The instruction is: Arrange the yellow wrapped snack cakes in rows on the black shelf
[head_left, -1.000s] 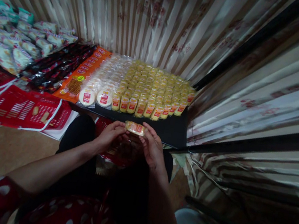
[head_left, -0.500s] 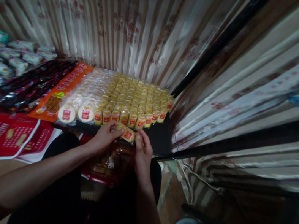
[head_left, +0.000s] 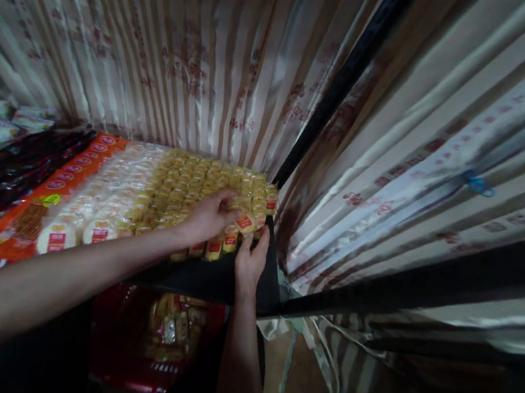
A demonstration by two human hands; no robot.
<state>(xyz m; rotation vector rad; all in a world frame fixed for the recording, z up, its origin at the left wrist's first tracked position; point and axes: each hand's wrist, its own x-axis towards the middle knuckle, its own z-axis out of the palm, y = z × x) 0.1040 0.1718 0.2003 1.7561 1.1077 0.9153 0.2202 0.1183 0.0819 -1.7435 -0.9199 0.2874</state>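
A small yellow packaged snack [head_left: 244, 222] with a red label is pinched between my hands over the right part of the rows. My left hand [head_left: 207, 219] grips it from the left, fingers closed at its end. From below, my right hand [head_left: 250, 263] has thumb and fingers closed at its lower right edge. Beneath and behind them stand tight rows of matching yellow packaged snacks [head_left: 184, 179] on a black shelf [head_left: 221, 283]. My left forearm hides part of the front row.
Left of the rows lie round white packaged snacks [head_left: 96, 231], an orange packet [head_left: 65, 179] and dark packets [head_left: 19, 160]. A red basket [head_left: 114, 346] with more yellow packets stands below the shelf. Striped sheeting [head_left: 203, 44] and a black post [head_left: 343, 82] border the shelf.
Both hands have carried the snack from in front of the shelf's edge forward, over the right end of the rows. The camera view has turned to the right and come closer.
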